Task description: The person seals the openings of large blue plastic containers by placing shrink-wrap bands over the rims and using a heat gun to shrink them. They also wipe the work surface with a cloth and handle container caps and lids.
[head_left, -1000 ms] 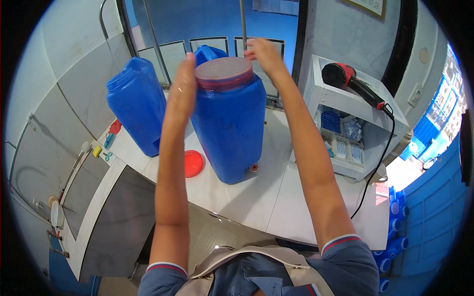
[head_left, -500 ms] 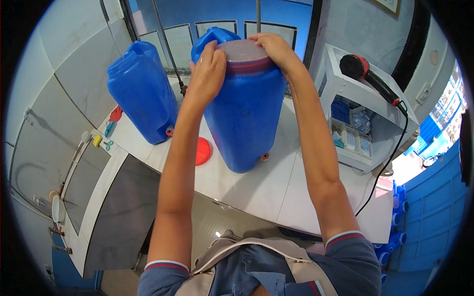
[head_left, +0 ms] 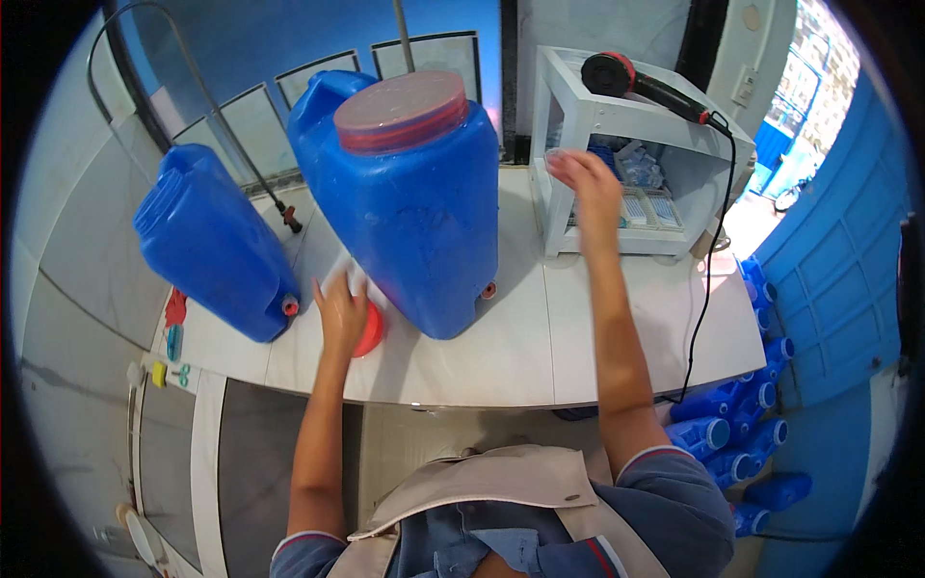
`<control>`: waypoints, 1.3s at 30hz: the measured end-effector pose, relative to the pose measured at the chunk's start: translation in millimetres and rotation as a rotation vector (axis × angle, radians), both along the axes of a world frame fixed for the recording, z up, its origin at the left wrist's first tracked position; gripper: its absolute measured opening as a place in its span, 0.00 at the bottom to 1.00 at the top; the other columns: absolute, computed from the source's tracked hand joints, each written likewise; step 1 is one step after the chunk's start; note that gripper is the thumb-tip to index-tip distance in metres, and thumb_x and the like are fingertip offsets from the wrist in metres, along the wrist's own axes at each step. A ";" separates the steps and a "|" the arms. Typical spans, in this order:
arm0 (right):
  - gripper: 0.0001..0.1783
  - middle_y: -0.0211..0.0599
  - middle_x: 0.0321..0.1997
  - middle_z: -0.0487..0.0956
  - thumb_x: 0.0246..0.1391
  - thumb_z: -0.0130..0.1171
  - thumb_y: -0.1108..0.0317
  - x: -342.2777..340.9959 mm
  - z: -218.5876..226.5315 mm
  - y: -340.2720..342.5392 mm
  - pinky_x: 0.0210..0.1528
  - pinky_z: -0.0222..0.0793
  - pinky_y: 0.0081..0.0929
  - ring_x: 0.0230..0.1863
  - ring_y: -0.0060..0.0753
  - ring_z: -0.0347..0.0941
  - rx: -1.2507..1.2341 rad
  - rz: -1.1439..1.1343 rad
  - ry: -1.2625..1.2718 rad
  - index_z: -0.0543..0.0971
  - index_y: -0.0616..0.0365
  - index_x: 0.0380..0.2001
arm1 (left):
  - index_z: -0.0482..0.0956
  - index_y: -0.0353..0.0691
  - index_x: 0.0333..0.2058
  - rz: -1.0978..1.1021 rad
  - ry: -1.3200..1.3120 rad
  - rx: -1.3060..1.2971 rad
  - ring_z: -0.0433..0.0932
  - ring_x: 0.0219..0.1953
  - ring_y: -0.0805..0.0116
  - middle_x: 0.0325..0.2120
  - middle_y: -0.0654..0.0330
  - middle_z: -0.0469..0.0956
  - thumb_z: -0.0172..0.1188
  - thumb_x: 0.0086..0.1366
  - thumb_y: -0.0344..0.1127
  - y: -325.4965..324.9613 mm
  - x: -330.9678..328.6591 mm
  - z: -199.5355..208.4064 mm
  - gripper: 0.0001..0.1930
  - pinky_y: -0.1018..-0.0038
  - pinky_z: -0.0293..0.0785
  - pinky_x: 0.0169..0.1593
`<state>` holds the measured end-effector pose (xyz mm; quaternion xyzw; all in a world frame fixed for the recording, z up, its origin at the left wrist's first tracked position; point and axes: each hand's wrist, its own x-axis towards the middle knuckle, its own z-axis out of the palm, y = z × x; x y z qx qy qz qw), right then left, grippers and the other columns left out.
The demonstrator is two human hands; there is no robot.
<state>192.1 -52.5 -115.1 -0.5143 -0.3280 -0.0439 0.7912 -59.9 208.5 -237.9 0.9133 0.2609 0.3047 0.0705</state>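
A large blue jerrycan (head_left: 414,217) stands upright on the white tiled counter, with its carry handle at the back left. Its wide red cap (head_left: 400,120) has a pale, cloudy top. My left hand (head_left: 342,313) is low beside the jerrycan, fingers apart and holding nothing I can see. Next to that hand a loose red lid (head_left: 369,330) lies on the counter, partly covered by it. My right hand (head_left: 590,188) is raised in front of the white cabinet, fingers stretched up and leftward, apart from the jerrycan. A black and red heat gun (head_left: 665,91) rests on the cabinet top above it.
A second blue jerrycan (head_left: 217,246), uncapped, leans at the left. The white cabinet (head_left: 636,120) holds small trays and clear plastic. The heat gun's black cord (head_left: 718,250) hangs over the counter edge. Several blue containers (head_left: 737,433) crowd the floor at right.
Both hands have let go of the jerrycan's cap. The left has dropped down beside the loose red lid; the right has moved toward the cabinet. The view has shifted right.
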 end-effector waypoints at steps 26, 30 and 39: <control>0.08 0.28 0.29 0.75 0.57 0.52 0.69 98.0 -14.0 -125.1 0.33 0.67 0.17 0.31 0.15 0.70 -0.510 0.411 -0.084 0.74 0.64 0.34 | 0.74 0.34 0.36 -0.608 -0.389 -0.131 0.72 0.38 0.58 0.38 0.52 0.73 0.64 0.52 0.31 -234.5 125.0 96.7 0.14 0.71 0.69 0.37; 0.08 0.29 0.30 0.76 0.57 0.52 0.70 72.5 12.8 -145.2 0.38 0.68 0.18 0.34 0.17 0.72 -0.502 0.439 -0.066 0.74 0.64 0.35 | 0.74 0.35 0.37 -0.712 -0.384 -0.547 0.73 0.36 0.69 0.35 0.58 0.75 0.64 0.55 0.33 -264.6 173.9 96.1 0.13 0.76 0.69 0.36; 0.15 0.35 0.40 0.74 0.52 0.59 0.69 17.8 -4.3 -150.8 0.42 0.69 0.21 0.37 0.23 0.72 -0.252 -0.024 -0.190 0.74 0.63 0.42 | 0.74 0.39 0.28 -0.587 -0.564 -1.212 0.70 0.24 0.80 0.24 0.67 0.75 0.61 0.59 0.33 -272.2 181.5 115.6 0.06 0.82 0.67 0.31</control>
